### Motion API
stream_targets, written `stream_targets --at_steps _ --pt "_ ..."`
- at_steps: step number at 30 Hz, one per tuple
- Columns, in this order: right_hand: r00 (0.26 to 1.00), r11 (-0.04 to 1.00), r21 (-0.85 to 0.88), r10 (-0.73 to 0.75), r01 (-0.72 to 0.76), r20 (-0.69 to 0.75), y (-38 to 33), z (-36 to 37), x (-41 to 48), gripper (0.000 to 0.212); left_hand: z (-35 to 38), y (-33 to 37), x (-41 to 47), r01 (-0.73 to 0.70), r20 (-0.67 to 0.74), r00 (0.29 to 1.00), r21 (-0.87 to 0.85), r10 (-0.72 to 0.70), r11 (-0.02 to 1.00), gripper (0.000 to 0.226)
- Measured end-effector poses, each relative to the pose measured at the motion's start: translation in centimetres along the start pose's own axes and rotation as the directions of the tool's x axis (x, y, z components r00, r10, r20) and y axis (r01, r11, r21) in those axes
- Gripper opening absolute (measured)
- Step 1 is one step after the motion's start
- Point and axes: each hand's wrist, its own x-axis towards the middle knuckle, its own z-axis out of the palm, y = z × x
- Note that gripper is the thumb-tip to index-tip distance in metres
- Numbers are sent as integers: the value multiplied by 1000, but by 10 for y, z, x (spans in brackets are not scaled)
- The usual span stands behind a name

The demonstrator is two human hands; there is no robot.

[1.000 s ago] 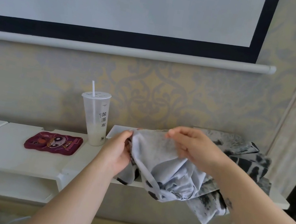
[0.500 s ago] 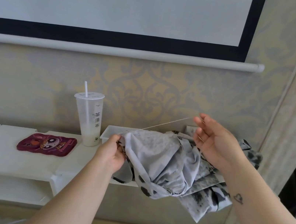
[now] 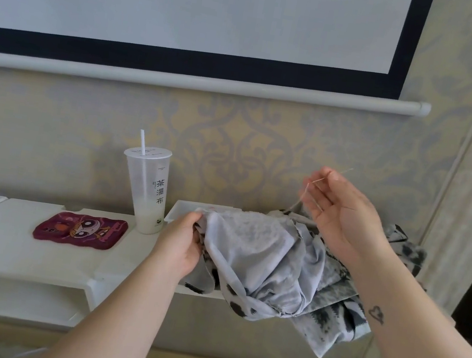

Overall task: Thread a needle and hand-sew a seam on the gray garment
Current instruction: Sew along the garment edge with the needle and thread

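Two hands: both hold something, in the centre and the centre right of the frame.
left hand point(image 3: 184, 242): its fingers are curled around a bunched edge of the gray garment point(image 3: 262, 257) and grip it, just above the front edge of the desk point(image 3: 3, 231).
right hand point(image 3: 343, 217): raised, palm toward the camera; thumb and index finger pinch the needle point(image 3: 329, 176), and the other fingers are loosely straight and hold nothing.
needle: very thin; its long axis goes from lower left to upper right, and one end sticks out past the fingertips toward the upper right.
thread point(image 3: 299, 199): goes from the pinch down and left to the top of the cloth, with a small bend, so it does not look tight.
gray garment: a crumpled heap that lies on the right part of the desk and hangs over its front edge.
key relation: the cloth is below and left of the needle; the right hand has the needle, and the left hand is nearer to the gripped edge.
step, as I judge: a stitch is being pulled through; the next stitch needs the needle brought down and left.
other things: a cup point(image 3: 147, 186) with a straw, a red phone case point(image 3: 81, 230) and a white tray point(image 3: 183, 210).
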Motion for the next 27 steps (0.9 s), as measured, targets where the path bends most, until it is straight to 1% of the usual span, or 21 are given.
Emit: stream_targets --at_steps 2,3,4,5,6,7,8,9,10,11,12,14,16,17,19,21,23,24,25,26,27 --pt "994 997 -32 71 -69 82 1 11 -5 22 -2 3 -2 -84 93 993 99 75 992 21" --pt "987 989 -102 120 -109 111 1 16 -7 23 -4 5 -4 -126 141 984 139 106 982 19" --pt "977 961 -244 169 -134 127 3 20 -9 24 -5 7 -6 -162 184 974 160 132 974 16" --pt "969 885 -446 210 -132 130 6 22 -10 25 -7 9 -10 -191 218 964 165 153 968 13" --pt "962 757 -644 242 -106 126 11 24 -11 26 -8 10 -13 -215 242 955 169 171 962 11" --pt "956 617 -783 269 -77 119 17 25 -11 26 -8 11 -17 -238 260 947 178 188 955 13" --pt "947 514 -855 304 -67 108 22 26 -12 25 -9 11 -19 -260 280 939 195 201 946 15" --pt "936 455 -888 339 -74 96 27 25 -12 23 -11 11 -18 -283 302 930 221 210 933 17" --pt "930 417 -906 357 -77 85 30 24 -12 22 -14 11 -17 -310 319 921 263 221 914 16" --pt "937 384 -921 342 -67 74 34 22 -11 21 -18 12 -16 -351 330 913 330 241 876 12" --pt "953 354 -934 297 -49 62 36 19 -9 21 -21 13 -16 -393 336 905 421 262 818 11" --pt "986 319 -948 160 -8 46 36 14 -6 20 -26 12 -13 -440 331 897 601 293 668 14" --pt "997 264 -964 62 33 52 35 10 -6 20 -27 6 -12 -453 311 890 694 334 559 9" --pt "997 223 -974 46 50 61 35 7 -7 20 -25 3 -12 -459 309 885 710 349 534 7" --pt "997 147 -987 35 68 74 34 4 -8 22 -21 -1 -12 -464 321 882 718 345 518 6" --pt "996 91 -994 58 56 62 32 -1 -8 23 -17 -2 -13 -469 341 881 725 329 504 8" --pt "995 11 -999 89 47 47 28 -4 -9 23 -13 -3 -15 -470 350 882 716 316 516 8" --pt "995 -25 -997 70 66 64 27 -4 -10 23 -13 -3 -16 -465 348 885 704 310 537 8" --pt "995 -44 -994 8 98 98 25 -4 -10 24 -13 -3 -16 -456 340 890 688 305 564 8" --pt "986 -45 -989 -85 138 141 22 0 -12 24 -13 -2 -16 -446 331 895 672 300 590 8" --pt "965 -40 -982 -178 186 190 20 5 -15 24 -13 -1 -16 -436 320 900 661 295 611 8"
